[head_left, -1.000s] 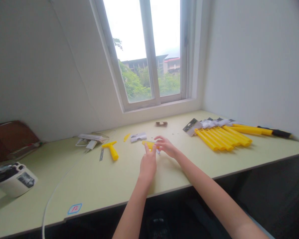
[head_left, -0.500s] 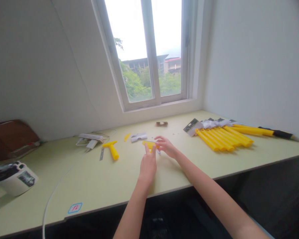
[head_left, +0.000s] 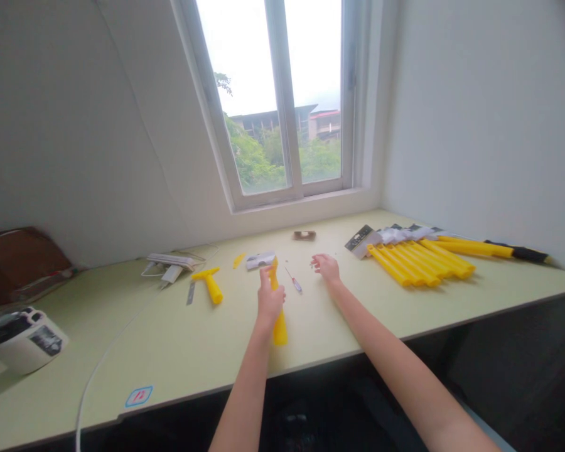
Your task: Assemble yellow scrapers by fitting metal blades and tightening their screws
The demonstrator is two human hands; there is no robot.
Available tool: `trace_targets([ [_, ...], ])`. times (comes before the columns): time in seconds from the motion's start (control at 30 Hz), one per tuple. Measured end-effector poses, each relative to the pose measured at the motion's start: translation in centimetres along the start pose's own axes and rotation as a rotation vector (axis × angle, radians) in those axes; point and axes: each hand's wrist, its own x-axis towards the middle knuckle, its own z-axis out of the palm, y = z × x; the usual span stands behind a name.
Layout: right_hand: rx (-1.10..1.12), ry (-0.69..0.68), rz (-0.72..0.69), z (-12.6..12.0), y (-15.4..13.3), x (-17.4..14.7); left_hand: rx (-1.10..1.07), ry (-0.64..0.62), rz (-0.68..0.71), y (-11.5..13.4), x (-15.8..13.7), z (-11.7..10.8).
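My left hand [head_left: 269, 300] is closed round a yellow plastic scraper [head_left: 279, 329], whose handle points toward the table's front edge. On the table between my hands lies a small screwdriver [head_left: 296, 284] with a pale handle. My right hand [head_left: 327, 268] hovers to its right, thumb and fingertips bent together; whatever is between them is too small to name. Just beyond my left hand is a white and grey card-like piece [head_left: 260, 260]. Farther left rest a second yellow scraper [head_left: 212, 286], a flat metal blade [head_left: 191, 292] and a small yellow strip [head_left: 238, 260].
At the right, several yellow scrapers [head_left: 419, 263] lie in a row with packaging. A small brown box [head_left: 304, 235] sits near the window. A power strip [head_left: 171, 260], a white cable [head_left: 101, 359] and a white container [head_left: 28, 342] occupy the left side of the table [head_left: 183, 351].
My left hand has turned the scraper so its handle points toward me. My right hand has moved off it to the right, and the screwdriver now lies uncovered on the table.
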Motion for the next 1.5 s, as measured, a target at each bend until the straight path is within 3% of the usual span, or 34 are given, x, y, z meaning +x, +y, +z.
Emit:
trace_targets([
  [0.1,-0.221,0.089,-0.100,-0.6,1.7,1.4,-0.434,-0.057,-0.062,-0.8,1.1,-0.2],
  [0.2,-0.505,0.087,-0.241,-0.6,2.5,2.0,-0.750,-0.078,-0.139,-1.8,1.8,-0.4],
  [0.3,-0.655,0.079,-0.271,-0.3,2.7,2.2,-0.967,-0.086,-0.207,-2.8,2.3,-0.6],
  [0.43,-0.775,0.110,-0.268,0.0,2.4,2.2,-1.103,-0.091,-0.256,-3.6,2.6,-0.8],
  [0.83,-0.984,0.056,-0.357,0.2,1.9,1.3,-1.171,-0.289,-0.294,-4.0,2.5,-1.0],
  [1.07,-0.684,-0.054,-0.421,0.4,1.4,0.8,-1.105,-0.384,-0.333,-3.8,2.1,-0.7],
  [1.23,-0.353,-0.284,-0.600,1.8,-0.1,-1.3,-1.016,-0.492,-0.360,-3.6,1.9,-0.4],
  [1.5,-0.386,-0.325,-0.826,2.9,-1.3,-3.7,-0.931,-0.491,-0.398,-3.0,1.6,-0.3],
])
